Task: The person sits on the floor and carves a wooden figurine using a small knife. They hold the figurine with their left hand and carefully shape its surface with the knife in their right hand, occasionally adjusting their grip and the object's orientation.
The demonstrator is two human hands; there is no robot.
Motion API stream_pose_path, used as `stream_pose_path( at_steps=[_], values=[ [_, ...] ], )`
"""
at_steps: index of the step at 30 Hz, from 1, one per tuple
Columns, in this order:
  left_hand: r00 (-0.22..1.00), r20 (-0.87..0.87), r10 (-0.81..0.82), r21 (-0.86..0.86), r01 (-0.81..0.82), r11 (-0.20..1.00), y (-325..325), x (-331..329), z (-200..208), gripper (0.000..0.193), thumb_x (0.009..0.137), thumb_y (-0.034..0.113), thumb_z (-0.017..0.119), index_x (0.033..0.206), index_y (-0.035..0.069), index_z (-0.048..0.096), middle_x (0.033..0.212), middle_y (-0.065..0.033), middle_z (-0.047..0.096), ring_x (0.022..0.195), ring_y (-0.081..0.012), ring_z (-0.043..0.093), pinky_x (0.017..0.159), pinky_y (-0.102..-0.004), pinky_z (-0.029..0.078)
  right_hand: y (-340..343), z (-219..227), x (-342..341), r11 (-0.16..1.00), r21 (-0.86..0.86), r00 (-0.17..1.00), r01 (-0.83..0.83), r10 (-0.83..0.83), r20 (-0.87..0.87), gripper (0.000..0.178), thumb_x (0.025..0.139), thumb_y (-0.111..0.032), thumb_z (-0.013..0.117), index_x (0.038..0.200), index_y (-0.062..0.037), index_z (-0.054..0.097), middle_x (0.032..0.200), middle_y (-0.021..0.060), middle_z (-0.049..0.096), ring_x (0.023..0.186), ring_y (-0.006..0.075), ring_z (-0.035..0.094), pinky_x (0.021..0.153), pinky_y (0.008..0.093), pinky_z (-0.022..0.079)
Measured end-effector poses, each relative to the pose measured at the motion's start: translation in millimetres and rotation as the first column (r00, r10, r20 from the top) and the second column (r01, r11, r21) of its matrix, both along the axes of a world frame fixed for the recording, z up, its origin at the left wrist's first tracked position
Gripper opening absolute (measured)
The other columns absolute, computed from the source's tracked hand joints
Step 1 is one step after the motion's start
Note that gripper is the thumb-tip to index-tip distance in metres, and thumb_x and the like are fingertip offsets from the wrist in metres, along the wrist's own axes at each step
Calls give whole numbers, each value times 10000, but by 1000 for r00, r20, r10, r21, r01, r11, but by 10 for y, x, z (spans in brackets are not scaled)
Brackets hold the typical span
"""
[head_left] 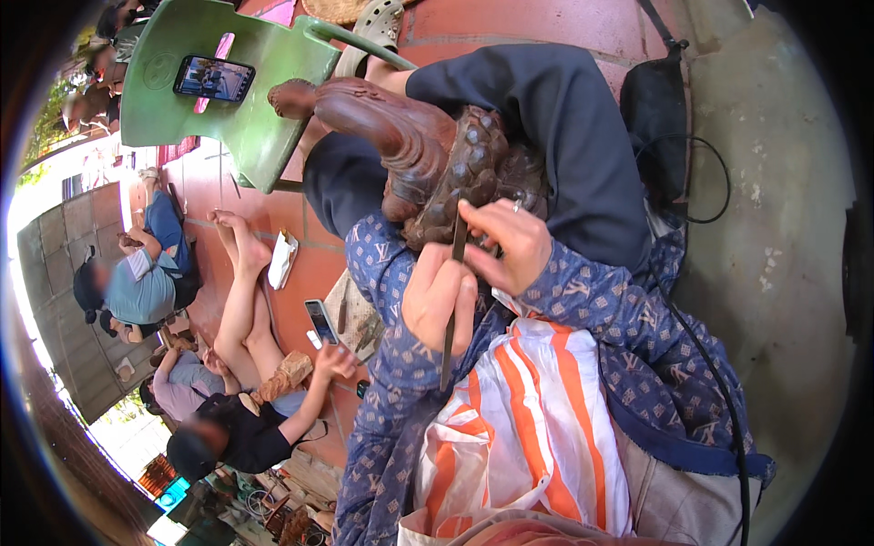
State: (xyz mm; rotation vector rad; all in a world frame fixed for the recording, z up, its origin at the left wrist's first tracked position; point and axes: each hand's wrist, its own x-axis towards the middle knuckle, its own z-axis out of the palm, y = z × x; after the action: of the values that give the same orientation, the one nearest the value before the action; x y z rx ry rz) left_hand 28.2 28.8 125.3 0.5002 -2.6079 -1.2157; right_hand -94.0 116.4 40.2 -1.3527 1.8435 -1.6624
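- The left hand (439, 296) is wrapped around the shaft of a thin dark carving tool (452, 296), fingers closed tight on it.
- The right hand (510, 244) pinches the same tool nearer its tip, fingers pressed together; a ring shows on one finger.
- The tool's tip meets a dark brown carved wooden figure (428, 150) that lies across the person's lap, against the dark trousers.
- An orange-and-white striped cloth (528, 428) lies below the hands.
- A green plastic chair (246, 82) carries a phone (214, 78).
- Other people sit on the red tiled floor (309, 273) to the left.
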Motion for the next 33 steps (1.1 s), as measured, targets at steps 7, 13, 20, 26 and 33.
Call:
stream_pose_path(
  at_steps=[7, 13, 20, 26, 33],
  values=[
    [999, 17, 47, 7, -48, 999, 82, -15, -17, 28, 871, -47, 512, 856, -35, 533, 914, -191, 521, 754, -322, 539, 671, -377, 454, 9, -12, -24, 1000, -10, 1000, -2, 3, 29, 514, 699, 22, 739, 1198, 48, 617, 868, 140, 652, 739, 241, 630, 587, 294, 533],
    [996, -23, 89, -21, -90, 996, 186, -21, -53, 31, 871, -56, 510, 848, -39, 524, 898, -208, 517, 757, -332, 535, 679, -383, 455, -1, 7, -105, 998, -58, 1000, 0, 1, 14, 483, 734, 4, 734, 1199, 53, 612, 868, 142, 656, 734, 238, 630, 580, 295, 536],
    [992, -50, 119, -42, -122, 992, 262, -13, -67, 55, 878, -40, 504, 827, -32, 525, 875, -199, 514, 738, -317, 524, 663, -384, 443, 23, -8, -71, 996, -75, 999, -44, 45, 17, 459, 728, 3, 728, 1172, 56, 624, 853, 141, 657, 729, 239, 630, 576, 297, 536],
    [981, -105, 162, -43, -167, 985, 282, -17, -136, 120, 895, -8, 474, 790, -8, 533, 825, -164, 528, 712, -283, 530, 640, -366, 433, 46, -30, -15, 996, -49, 995, -80, 83, 62, 469, 725, 16, 712, 1183, 58, 621, 890, 144, 669, 744, 237, 638, 577, 290, 537],
    [993, -60, 103, -92, -109, 990, 266, -44, -133, 25, 887, -31, 508, 868, -47, 513, 892, -203, 483, 747, -337, 512, 660, -396, 444, 6, -46, -46, 999, -27, 997, -43, 45, 63, 482, 749, 7, 713, 1216, 43, 600, 876, 124, 667, 754, 223, 639, 579, 269, 540]
  ],
)
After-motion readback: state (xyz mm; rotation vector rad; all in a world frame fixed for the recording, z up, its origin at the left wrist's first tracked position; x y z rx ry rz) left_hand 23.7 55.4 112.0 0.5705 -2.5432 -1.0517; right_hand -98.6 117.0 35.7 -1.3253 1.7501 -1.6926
